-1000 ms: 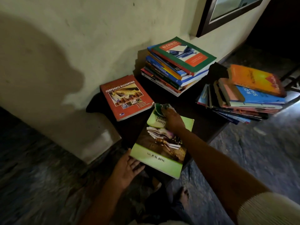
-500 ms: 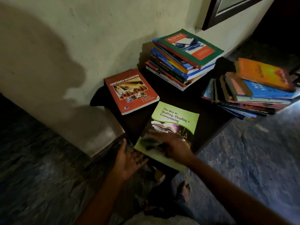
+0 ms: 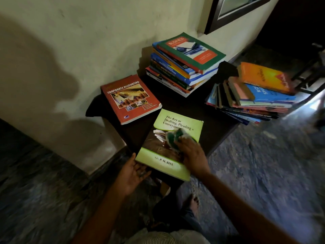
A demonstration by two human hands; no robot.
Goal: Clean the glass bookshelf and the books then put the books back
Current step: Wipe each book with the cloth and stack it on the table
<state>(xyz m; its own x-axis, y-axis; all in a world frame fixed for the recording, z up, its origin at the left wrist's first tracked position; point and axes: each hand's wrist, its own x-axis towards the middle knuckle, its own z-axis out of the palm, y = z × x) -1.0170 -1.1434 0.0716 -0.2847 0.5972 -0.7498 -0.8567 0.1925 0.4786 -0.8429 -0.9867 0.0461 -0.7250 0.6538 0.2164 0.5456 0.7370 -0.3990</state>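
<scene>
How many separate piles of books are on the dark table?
2. The wall pile, topped by a green-bordered book, and the right pile at the edge of the table. More may be hidden.

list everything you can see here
green book: 1, green and brown, table's near edge
red book: 1, red, table's left
back stack: 1 pile, mixed colours, green-bordered book on top
right stack: 1 pile, mixed colours, orange book on top, table's right
table: 1, dark, under books
cloth: 1, green and white, on the green book
frame: 1, dark, wall, top right
left hand: 1, at green book's near corner
right hand: 1, grips the cloth
</scene>
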